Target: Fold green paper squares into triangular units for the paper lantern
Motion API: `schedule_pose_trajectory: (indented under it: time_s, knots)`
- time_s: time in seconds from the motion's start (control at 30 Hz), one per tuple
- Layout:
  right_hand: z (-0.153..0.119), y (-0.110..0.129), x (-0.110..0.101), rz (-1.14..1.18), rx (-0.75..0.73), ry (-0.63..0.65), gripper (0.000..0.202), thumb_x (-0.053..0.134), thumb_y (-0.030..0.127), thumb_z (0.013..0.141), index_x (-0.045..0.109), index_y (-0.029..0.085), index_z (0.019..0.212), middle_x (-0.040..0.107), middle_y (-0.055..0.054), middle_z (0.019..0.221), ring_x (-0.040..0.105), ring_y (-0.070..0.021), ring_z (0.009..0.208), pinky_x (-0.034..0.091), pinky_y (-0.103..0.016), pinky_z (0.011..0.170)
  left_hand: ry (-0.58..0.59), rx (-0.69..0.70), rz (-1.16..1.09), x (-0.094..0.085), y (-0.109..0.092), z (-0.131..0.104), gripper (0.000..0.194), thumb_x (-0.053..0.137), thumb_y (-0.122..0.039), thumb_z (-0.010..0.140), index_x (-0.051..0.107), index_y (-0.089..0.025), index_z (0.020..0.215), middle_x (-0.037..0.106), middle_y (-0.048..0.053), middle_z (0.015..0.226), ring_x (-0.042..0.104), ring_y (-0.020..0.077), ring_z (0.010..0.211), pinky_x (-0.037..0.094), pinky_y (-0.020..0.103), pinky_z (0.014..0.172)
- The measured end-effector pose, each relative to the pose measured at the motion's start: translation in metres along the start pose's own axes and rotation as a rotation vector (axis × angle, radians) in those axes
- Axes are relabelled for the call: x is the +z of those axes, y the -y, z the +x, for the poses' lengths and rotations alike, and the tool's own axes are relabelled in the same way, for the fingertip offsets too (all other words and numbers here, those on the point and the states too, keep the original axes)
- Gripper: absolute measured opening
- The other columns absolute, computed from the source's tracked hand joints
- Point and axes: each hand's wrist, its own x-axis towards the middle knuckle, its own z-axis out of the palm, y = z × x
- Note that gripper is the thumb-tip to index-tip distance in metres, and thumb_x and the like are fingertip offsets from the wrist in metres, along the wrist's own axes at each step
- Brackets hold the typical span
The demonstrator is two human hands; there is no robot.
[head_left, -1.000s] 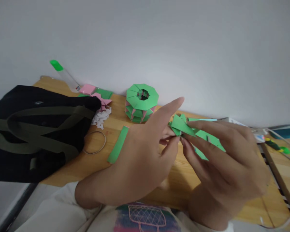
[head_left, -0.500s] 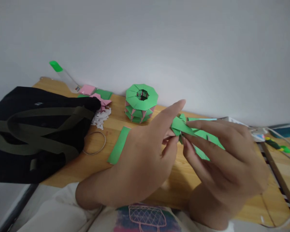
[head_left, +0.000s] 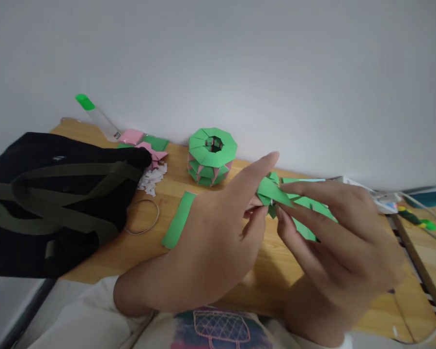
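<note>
A small folded green paper piece [head_left: 271, 190] is held above the table, between both hands. My left hand [head_left: 218, 232] grips it from the left, its index finger pointing up and its thumb at the lower edge. The fingertips of my right hand [head_left: 337, 232] pinch a strip of the same piece from the right. Part of the folds is hidden by the fingers. Behind the hands stands a round green and pink paper model [head_left: 212, 156] with an open centre. A green paper strip [head_left: 179, 219] lies left of my left hand, and green sheets [head_left: 314, 208] lie behind my right.
A dark bag [head_left: 58, 203] fills the table's left side. Near it are white paper scraps [head_left: 153, 180], pink folded paper [head_left: 151, 154], a thin loop [head_left: 145, 218] and a green-capped clear tube [head_left: 100, 116]. A power strip [head_left: 385, 203] and a screwdriver-like tool [head_left: 417, 218] lie at right.
My right thumb has drawn back slightly from the green piece. The left hand and the other things stay nearly as they were, apart from a small view shift.
</note>
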Motion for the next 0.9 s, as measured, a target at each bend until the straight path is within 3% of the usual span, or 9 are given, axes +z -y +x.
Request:
schedule_pose_trajectory:
  time_s: [0.17, 0.33, 0.53, 0.9]
  knots:
    - [0.001, 0.002, 0.0, 0.006, -0.015, 0.008, 0.021, 0.07, 0.003, 0.072, 0.066, 0.018, 0.086, 0.071, -0.01, 0.097, 0.064, -0.0265, 0.087, 0.051, -0.044, 0.076, 0.011, -0.033, 0.013, -0.001, -0.003, 0.0, 0.055, 0.051, -0.005, 0.081, 0.049, -0.02, 0.133, 0.072, -0.002, 0.074, 0.066, 0.0141, 0.062, 0.053, 0.022, 0.06]
    - [-0.001, 0.004, 0.0, -0.015, 0.056, -0.012, 0.018, 0.068, 0.01, 0.076, 0.067, 0.025, 0.086, 0.071, -0.004, 0.099, 0.064, -0.026, 0.091, 0.049, -0.046, 0.079, 0.014, -0.08, 0.038, 0.0, -0.007, -0.003, 0.055, 0.053, -0.008, 0.082, 0.049, -0.019, 0.135, 0.072, 0.001, 0.075, 0.068, 0.0179, 0.066, 0.053, 0.026, 0.062]
    - [-0.001, 0.007, -0.001, -0.009, 0.101, -0.014, 0.017, 0.069, 0.011, 0.076, 0.067, 0.027, 0.084, 0.071, -0.004, 0.1, 0.064, -0.0264, 0.091, 0.048, -0.047, 0.079, -0.02, -0.135, -0.033, 0.003, -0.007, -0.006, 0.053, 0.056, -0.013, 0.084, 0.051, -0.03, 0.134, 0.073, 0.0, 0.092, 0.071, 0.0189, 0.076, 0.055, 0.028, 0.074]
    - [-0.002, 0.01, 0.008, 0.035, 0.134, -0.108, 0.022, 0.071, 0.006, 0.071, 0.066, 0.023, 0.084, 0.071, -0.005, 0.101, 0.064, -0.0236, 0.088, 0.048, -0.045, 0.08, -0.029, -0.04, 0.21, 0.006, -0.006, -0.007, 0.05, 0.053, -0.017, 0.087, 0.047, -0.021, 0.136, 0.072, 0.0, 0.077, 0.07, 0.0184, 0.064, 0.056, 0.029, 0.064]
